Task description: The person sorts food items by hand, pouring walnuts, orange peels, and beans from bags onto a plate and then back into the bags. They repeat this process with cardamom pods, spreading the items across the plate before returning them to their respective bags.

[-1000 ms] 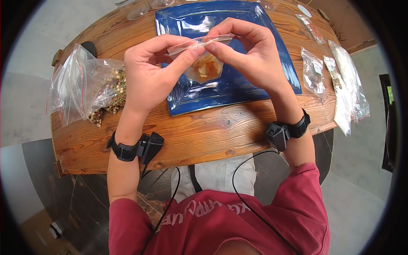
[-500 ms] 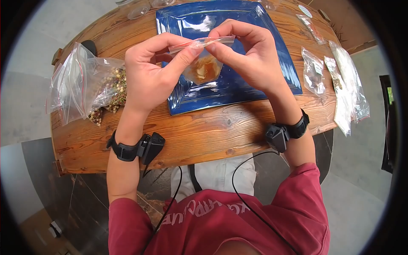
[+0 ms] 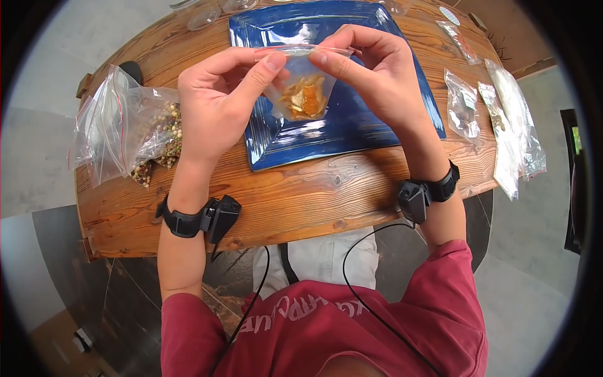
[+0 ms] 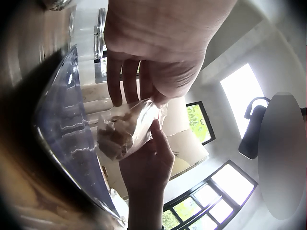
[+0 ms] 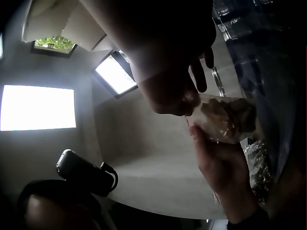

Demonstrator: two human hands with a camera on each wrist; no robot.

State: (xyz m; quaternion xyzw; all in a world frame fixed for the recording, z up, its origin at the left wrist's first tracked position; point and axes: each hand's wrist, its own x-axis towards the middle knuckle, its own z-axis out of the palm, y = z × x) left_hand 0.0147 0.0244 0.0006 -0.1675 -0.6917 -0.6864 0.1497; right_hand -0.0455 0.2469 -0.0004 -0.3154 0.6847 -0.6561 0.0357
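Observation:
A small clear zip bag (image 3: pixel 306 99) with dried orange-brown pieces like citrus peel hangs above the blue square plate (image 3: pixel 364 129). At the left end of its top edge, my left hand (image 3: pixel 217 103) pinches the plastic between thumb and fingers. My right hand (image 3: pixel 386 78) pinches the same edge on the right. Between the two thumbs the bag's top strip runs taut. In the left wrist view the bag (image 4: pixel 120 134) appears from the side, its pieces settled at the lower end. The right wrist view shows the bag (image 5: pixel 225 117) in dim light, with both hands at its top.
Left on the wooden table (image 3: pixel 301 195) lie large clear zip bags (image 3: pixel 103 135), with mixed round beads or seeds (image 3: pixel 164 141) in or under them. Several flat clear packets (image 3: pixel 465 110) line the right side. Clear round containers (image 3: pixel 204 16) stand at the back.
My hands have moved slightly apart along the bag's top edge. The bag has spread flatter and turned, so its contents show more clearly. The plate and other bags stay put.

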